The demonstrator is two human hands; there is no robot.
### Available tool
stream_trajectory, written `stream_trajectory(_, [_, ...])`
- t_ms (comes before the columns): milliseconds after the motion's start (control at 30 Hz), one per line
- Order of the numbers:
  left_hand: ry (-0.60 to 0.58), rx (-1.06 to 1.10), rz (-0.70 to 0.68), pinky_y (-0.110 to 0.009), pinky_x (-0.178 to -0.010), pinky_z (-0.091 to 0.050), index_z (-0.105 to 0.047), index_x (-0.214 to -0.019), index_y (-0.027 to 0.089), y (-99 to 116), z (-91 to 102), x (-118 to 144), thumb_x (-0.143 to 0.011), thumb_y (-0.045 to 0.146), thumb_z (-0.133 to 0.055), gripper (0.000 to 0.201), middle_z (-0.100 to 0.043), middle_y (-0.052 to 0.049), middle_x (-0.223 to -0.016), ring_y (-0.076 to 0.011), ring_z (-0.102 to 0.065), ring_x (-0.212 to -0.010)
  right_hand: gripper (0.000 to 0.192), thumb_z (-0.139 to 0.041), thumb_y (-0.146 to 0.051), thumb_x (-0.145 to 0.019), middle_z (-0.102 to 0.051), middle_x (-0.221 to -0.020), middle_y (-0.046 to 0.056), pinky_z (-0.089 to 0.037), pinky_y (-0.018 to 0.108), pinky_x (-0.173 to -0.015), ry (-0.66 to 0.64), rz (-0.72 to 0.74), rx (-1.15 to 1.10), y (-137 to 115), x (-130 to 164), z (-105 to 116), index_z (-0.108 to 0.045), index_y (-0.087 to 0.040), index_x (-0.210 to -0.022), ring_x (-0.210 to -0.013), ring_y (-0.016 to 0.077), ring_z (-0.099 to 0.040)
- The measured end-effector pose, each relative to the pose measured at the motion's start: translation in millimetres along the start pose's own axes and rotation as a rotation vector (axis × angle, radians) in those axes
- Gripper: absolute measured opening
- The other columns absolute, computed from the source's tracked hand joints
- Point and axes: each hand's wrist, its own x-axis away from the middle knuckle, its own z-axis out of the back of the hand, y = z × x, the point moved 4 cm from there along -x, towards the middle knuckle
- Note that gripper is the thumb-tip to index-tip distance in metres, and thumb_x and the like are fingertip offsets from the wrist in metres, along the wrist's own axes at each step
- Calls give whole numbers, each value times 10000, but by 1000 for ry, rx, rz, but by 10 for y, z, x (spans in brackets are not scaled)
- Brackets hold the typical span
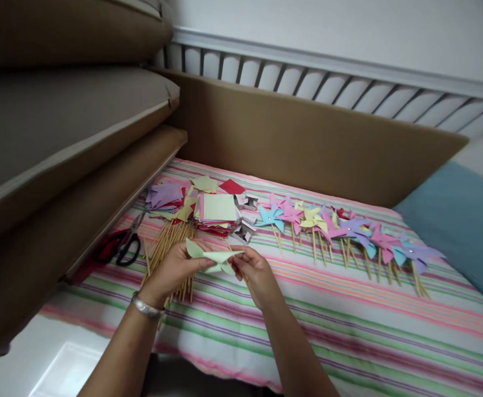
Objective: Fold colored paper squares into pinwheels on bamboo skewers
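Both my hands hold a pale green paper piece (pixel 214 257) with folded flaps above the striped bedsheet (pixel 349 325). My left hand (pixel 175 270) pinches its left side and wears a silver bracelet. My right hand (pixel 255 273) pinches its right tip. Under my left hand lies a bundle of wooden sticks (pixel 165 245). Just behind the hands sits a stack of coloured paper squares (pixel 216 212) with a pale green sheet on top. A row of finished paper pinwheels (pixel 349 231) on sticks stretches to the right.
Red-and-black scissors (pixel 121 245) lie at the left by the brown cushions (pixel 59 138). A purple paper pile (pixel 165 196) and a red square (pixel 232 187) sit near the stack. A blue pillow (pixel 460 220) lies at the right. A brown board (pixel 307 138) and white rail stand behind.
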Motion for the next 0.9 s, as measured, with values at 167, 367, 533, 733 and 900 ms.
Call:
stream_trajectory(167, [-119,-222,-123,-297,-781,-445,-728,-680,188,78,-213,-36,-663,193,-707,27,-664,-64,-768,-199,-597,-800,153,-689,-297,-648,-578,-580,-18,-301,204,-399,44,37,54,-141,-17,40,-675,-182,-749,-457,80,-442])
stream_trajectory(367, [-94,-336,-260,-322,-795,-436,-740,-694,220,159,-386,-83,-695,196,-685,59,-666,-66,-757,-210,-599,-788,137,-705,-312,-674,-649,-716,7,-423,244,-569,-27,93,79,-287,-23,80,-693,-207,-760,-659,143,-576])
stream_trajectory(533, [-10,-351,-350,-399,-1006,-295,-744,-712,257,176,-427,-90,-687,165,-687,111,-692,-48,-764,-214,-612,-797,99,-739,-266,-652,-637,-734,-9,-425,238,-608,-49,101,57,-362,3,113,-692,-216,-723,-674,133,-577])
stream_trajectory(733, [-12,-389,-393,-423,-1017,-278,-742,-727,287,179,-496,-81,-700,147,-667,161,-706,-39,-782,-221,-613,-820,101,-712,-246,-676,-641,-768,1,-432,241,-621,-80,92,56,-391,31,132,-705,-213,-772,-695,138,-587])
stream_trajectory(900, [26,-394,-426,-413,-1008,-301,-741,-732,279,174,-470,-69,-699,141,-671,158,-705,-40,-783,-214,-613,-836,91,-724,-233,-658,-649,-744,-2,-439,238,-614,-71,79,38,-377,28,112,-693,-209,-741,-670,133,-586])
